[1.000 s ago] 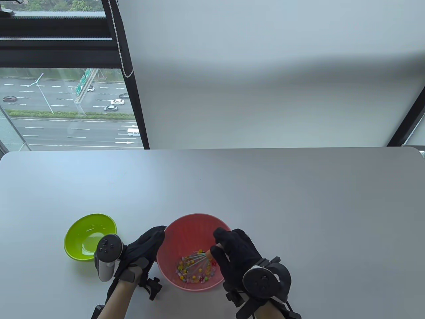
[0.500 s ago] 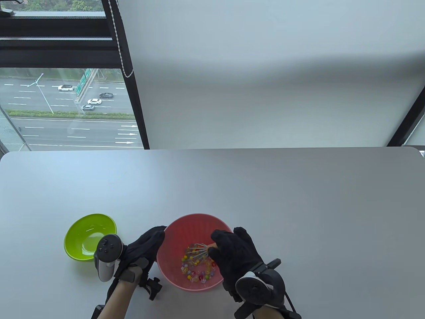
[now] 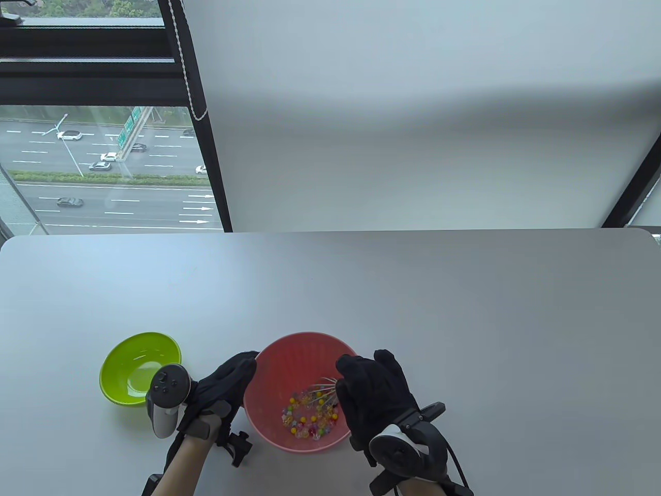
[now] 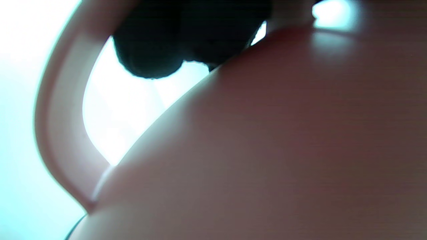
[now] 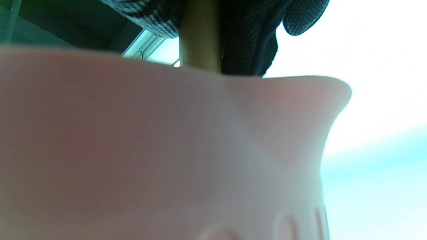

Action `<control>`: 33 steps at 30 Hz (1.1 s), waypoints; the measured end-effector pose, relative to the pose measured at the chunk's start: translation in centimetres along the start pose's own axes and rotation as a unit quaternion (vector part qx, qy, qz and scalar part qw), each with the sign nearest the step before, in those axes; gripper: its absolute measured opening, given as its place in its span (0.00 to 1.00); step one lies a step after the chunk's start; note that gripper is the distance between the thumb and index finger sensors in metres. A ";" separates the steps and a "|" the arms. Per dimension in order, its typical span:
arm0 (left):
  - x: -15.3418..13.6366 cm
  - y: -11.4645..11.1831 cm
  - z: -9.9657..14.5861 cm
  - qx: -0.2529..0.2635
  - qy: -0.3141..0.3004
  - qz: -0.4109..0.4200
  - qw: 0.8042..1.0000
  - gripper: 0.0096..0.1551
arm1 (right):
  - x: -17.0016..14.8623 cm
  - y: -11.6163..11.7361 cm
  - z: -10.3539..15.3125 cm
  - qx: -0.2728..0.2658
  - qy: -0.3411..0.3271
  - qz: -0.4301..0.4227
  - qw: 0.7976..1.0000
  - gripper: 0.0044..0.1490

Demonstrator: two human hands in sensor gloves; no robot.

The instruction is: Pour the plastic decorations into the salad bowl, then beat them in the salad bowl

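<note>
Two gloved hands work a pink bowl close to the table's near edge.

Furthest left, by the near edge, sits a green bowl, apart from the rest. The left hand lies against the left wall of the pink salad bowl, fingers bent over its rim and gripping it. The plastic decorations, small and many-coloured, lie in the bottom of that bowl. The right hand reaches over the bowl's right rim, fingers wrapped round the handle of a wire whisk, its wires down among the decorations.
</note>
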State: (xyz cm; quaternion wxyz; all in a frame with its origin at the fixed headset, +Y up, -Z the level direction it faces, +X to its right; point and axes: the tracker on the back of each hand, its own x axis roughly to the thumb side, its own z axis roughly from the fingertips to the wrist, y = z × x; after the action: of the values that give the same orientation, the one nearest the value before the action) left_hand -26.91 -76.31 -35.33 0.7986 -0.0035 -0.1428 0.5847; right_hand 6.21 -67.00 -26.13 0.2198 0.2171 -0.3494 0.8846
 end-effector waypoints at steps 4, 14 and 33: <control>0.0 0.0 0.0 0.000 0.000 0.000 1.000 0.40 | -0.4 -0.4 -0.1 -0.007 0.014 -0.020 1.000 0.34; 0.0 0.0 0.0 0.000 0.000 0.000 1.000 0.40 | -0.6 1.2 0.0 0.043 0.062 -0.139 0.987 0.34; 0.0 0.1 0.0 0.000 0.000 0.000 1.000 0.40 | 0.1 0.9 0.1 0.009 0.008 -0.015 1.000 0.33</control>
State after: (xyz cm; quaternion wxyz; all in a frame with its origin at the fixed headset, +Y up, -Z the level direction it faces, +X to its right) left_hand -26.95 -76.27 -35.33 0.7985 -0.0036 -0.1431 0.5847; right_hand 5.70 -67.64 -26.50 0.2336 0.2172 -0.3366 0.8860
